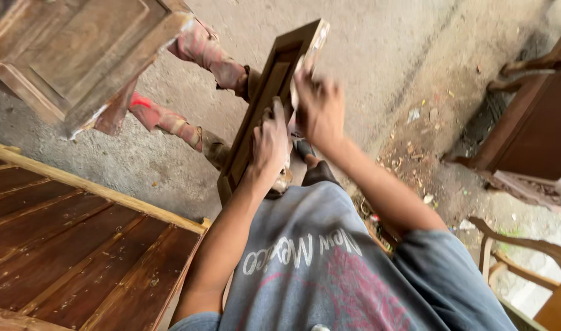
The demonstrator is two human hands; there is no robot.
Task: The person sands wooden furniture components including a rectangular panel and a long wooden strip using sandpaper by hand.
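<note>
A long dark brown wooden panel (pixel 269 92) stands tilted on its end in front of me, its lower end near my knee. My left hand (pixel 269 142) grips the panel's right edge low down. My right hand (pixel 317 105) is blurred and presses on the same edge higher up, with something pale under its fingers that I cannot make out. Both arms reach forward over my grey printed shirt (pixel 317 263).
Another person's legs in red-stained trousers (pixel 197 52) stand behind the panel, under a wooden cabinet piece (pixel 78 55). A slatted dark wood frame (pixel 78 245) lies at lower left. Dark furniture (pixel 532 129) and a chair arm (pixel 519 245) are at right, on dusty concrete.
</note>
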